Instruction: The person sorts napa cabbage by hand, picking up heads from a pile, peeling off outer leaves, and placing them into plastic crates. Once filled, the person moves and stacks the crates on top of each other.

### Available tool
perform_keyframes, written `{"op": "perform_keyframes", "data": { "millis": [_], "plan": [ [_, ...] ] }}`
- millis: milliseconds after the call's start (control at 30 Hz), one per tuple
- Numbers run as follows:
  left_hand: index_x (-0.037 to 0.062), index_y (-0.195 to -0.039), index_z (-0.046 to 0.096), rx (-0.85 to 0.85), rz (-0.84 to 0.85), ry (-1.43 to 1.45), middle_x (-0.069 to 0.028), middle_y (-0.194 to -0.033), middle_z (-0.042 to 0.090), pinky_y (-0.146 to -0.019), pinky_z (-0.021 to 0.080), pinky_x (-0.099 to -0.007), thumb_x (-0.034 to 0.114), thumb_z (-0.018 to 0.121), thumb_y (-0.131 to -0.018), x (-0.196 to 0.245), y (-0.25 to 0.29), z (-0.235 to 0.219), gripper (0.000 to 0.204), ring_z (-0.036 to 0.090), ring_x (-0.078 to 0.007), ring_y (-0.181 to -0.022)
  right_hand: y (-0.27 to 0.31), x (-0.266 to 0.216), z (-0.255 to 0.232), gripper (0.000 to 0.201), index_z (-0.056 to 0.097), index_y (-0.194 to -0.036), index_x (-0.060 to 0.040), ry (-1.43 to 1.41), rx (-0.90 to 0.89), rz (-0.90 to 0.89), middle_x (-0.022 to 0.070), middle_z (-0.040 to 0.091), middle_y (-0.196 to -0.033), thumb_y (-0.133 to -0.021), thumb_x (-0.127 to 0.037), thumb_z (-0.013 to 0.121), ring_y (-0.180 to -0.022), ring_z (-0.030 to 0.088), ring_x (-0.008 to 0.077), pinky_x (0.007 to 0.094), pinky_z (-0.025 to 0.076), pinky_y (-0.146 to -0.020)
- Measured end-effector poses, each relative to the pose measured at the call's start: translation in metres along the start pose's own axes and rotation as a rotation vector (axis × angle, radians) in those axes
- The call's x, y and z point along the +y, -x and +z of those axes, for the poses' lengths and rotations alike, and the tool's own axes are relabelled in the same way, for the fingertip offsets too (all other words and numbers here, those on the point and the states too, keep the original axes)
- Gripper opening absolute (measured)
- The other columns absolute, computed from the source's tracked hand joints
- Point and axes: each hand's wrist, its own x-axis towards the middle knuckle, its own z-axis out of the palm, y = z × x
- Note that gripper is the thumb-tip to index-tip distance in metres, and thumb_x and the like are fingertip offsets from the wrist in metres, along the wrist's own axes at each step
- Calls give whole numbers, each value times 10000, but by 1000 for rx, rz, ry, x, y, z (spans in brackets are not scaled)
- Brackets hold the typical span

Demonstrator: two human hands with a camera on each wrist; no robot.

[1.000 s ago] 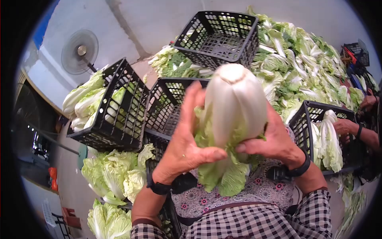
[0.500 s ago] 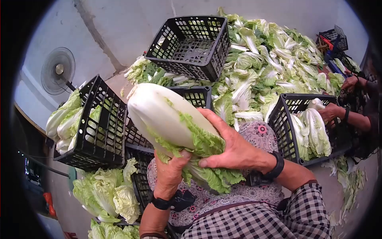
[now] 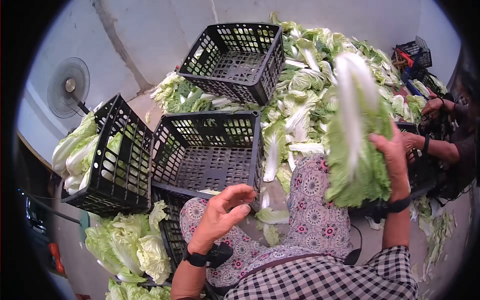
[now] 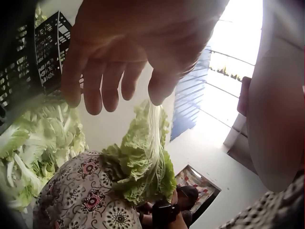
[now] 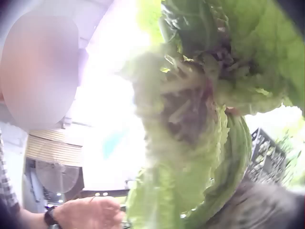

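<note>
My right hand [image 3: 392,152] grips a bunch of Chinese cabbage leaves [image 3: 360,160], thumb on the near side and the other fingers hidden behind. A white rib runs up its middle, blurred in the head view. Frilly green leaf edges [image 4: 143,167] show in the left wrist view, and ragged leaves with a brownish inside [image 5: 186,114] fill the right wrist view. Over my left knee, my left hand [image 3: 217,217] holds nothing, its fingers loosely bent. Beyond it stands a black plastic crate [image 3: 257,150] with its floor showing.
A second black crate [image 3: 270,82] sits on the leaf heap [image 3: 305,105]. To the left, a tilted crate [image 3: 120,160] holds cabbages, with more cabbages [image 3: 127,245] below. At right another person's hand [image 3: 412,142] works close by. A fan [image 3: 69,87] stands far left.
Both hands held a whole cabbage; now my left hand is off it and empty. My right hand has moved right and up with leaves. The whole cabbage is no longer visible; the crate behind is uncovered.
</note>
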Motion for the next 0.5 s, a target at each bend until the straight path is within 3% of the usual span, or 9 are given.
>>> {"op": "perform_keyframes", "data": {
  "millis": [200, 333, 367, 433, 500],
  "plan": [
    [3, -1198, 516, -47, -38, 28, -72, -1103, 600, -925, 431, -299, 197, 629, -856, -11, -4, -6, 409, 561, -147, -1026, 18, -24, -89, 688, 322, -1374, 22, 177, 268, -140, 115, 535, -1205, -757, -34, 624, -1033, 556, 171, 259, 440, -891],
    [5, -1195, 518, -88, -50, 25, -61, -1099, 594, -916, 431, -291, 205, 627, -860, -11, -8, -2, 406, 555, -138, -1020, 40, -30, -108, 734, 290, -1396, 4, 442, 236, -131, 143, 495, -1260, -729, 19, 596, -1095, 535, 200, 282, 425, -932],
    [3, -1191, 520, -95, -58, 19, -68, -1099, 597, -919, 433, -298, 203, 633, -855, -11, -8, -1, 407, 560, -146, -1021, 42, -21, -112, 737, 288, -1396, 8, 546, 237, -114, 165, 496, -1276, -728, 2, 601, -1140, 513, 233, 299, 397, -968],
    [0, -1183, 525, -106, -75, 5, -83, -1098, 604, -924, 437, -313, 199, 643, -846, -11, -8, 0, 409, 570, -162, -1023, 45, 11, -122, 708, 334, -1367, 15, 1066, 245, -120, 194, 482, -1295, -721, -36, 620, -1193, 477, 280, 327, 356, -1015],
    [-1, -1186, 523, -119, -89, 16, -81, -1099, 602, -922, 437, -311, 209, 644, -846, -12, -5, -1, 418, 567, -163, -1030, 48, 67, -139, 682, 389, -1321, 20, 1256, 61, 62, 215, 458, -1306, -704, -84, 661, -1222, 441, 324, 347, 332, -1039]
  ]
}}
